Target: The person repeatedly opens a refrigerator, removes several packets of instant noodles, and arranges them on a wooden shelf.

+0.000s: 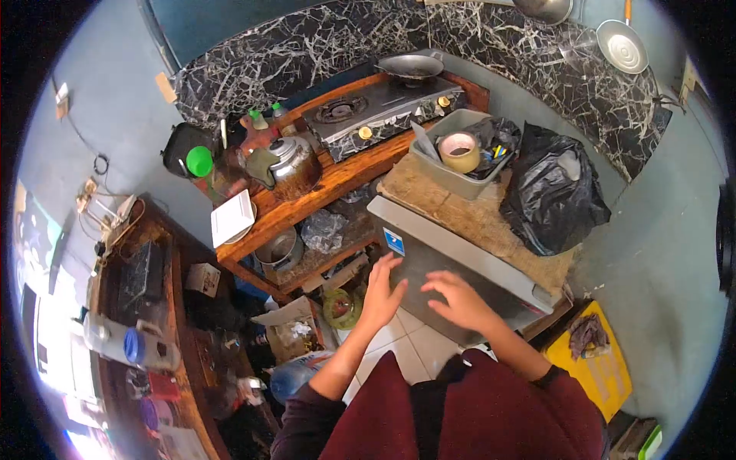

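Grey fridge [438,254] stands just beyond left grip [380,290] and right grip [463,301].

I stood in a kitchen, likely a home's. A silver-and-black two-burner stove [383,115] sat on the orange-brown wooden counter [337,176], a dark, shallow metal wok [412,67] on one burner and a soot-stained, rounded silver kettle [297,170] beside the stove. A round, dull metal pot [281,250] rested on the wooden shelf [337,257] below, a round silver pan with an orange handle [622,47] hung by black-and-white marbled wall panelling [291,61], and a boxy, grey, fridge-like unit [424,259] stood near.
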Demonstrator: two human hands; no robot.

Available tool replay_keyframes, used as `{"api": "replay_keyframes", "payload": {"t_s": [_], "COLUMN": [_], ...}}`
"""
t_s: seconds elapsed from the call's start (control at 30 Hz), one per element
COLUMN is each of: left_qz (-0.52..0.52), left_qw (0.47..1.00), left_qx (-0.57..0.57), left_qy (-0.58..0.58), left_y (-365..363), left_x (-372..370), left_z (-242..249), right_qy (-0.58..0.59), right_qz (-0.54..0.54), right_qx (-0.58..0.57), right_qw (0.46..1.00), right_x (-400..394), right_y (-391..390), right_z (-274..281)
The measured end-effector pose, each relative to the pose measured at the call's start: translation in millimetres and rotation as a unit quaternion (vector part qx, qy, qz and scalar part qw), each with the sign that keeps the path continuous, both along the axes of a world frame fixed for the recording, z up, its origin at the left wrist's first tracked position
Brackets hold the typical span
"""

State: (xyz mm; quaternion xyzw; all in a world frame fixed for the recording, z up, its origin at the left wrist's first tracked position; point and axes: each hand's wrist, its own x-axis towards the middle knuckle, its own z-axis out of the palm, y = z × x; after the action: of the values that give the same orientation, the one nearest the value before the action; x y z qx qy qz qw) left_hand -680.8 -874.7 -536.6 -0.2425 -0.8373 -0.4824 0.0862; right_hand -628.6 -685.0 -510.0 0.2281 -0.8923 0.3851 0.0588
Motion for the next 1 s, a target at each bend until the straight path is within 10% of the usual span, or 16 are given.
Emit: {"api": "replay_keyframes", "payload": {"t_s": [0.4,1.0], "left_qz": [-0.016,-0.180], "left_qw": [0.959,0.928], "left_qx": [-0.271,-0.195], "left_qy": [0.086,0.262], "left_y": [19.5,-27.5], "left_x": [-149.9,-176.7], "left_z": [-14.2,-8.1], "right_qy": [0.174,0.120], "right_qz": [-0.265,-0.474], "right_qx": [0.091,0.104], "right_qw": [0.944,0.866], "right_x": [-146.1,-136.8], "right_y": [-58.0,-119.9], "right_z": [-43.8,-34.1]}}
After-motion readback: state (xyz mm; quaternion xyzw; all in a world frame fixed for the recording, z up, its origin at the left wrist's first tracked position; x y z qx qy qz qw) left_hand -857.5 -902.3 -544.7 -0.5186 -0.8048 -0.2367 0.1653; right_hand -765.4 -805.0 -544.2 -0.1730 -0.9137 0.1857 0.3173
